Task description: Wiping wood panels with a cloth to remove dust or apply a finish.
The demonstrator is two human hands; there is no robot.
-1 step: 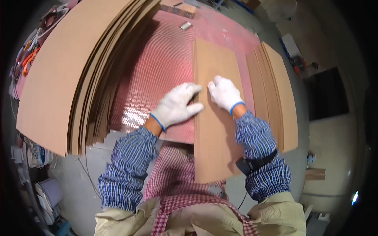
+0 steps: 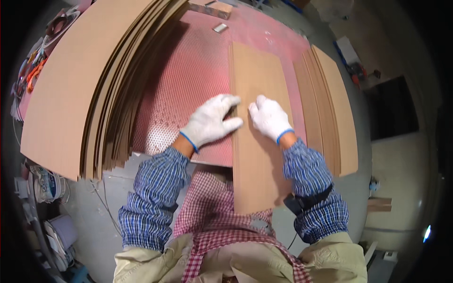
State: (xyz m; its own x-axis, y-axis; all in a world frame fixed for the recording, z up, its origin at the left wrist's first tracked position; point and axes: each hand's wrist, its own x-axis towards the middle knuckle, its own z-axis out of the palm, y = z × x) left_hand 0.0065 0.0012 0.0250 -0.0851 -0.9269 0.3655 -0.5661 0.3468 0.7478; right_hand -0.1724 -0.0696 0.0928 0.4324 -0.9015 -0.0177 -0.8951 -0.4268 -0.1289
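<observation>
On the pink table (image 2: 181,75), right of its middle, we have a long tan board (image 2: 262,165), its near end jutting past the table's edge toward our checked apron (image 2: 207,198). At the board's left edge, our gloved left hand (image 2: 211,120) keeps thumb and forefinger wide apart. Over its face, our gloved right hand (image 2: 271,118) has its fingers curled in; we cannot tell whether they grip anything. Tall tan panels (image 2: 66,89) stand to the left, a shorter stack (image 2: 337,113) to the right.

ctr. panels (image 2: 262,165) lie on table (image 2: 188,61), btwn l. stack (image 2: 66,94) & r. stack (image 2: 335,113). block (image 2: 218,9) sits behind, nr. far end.
</observation>
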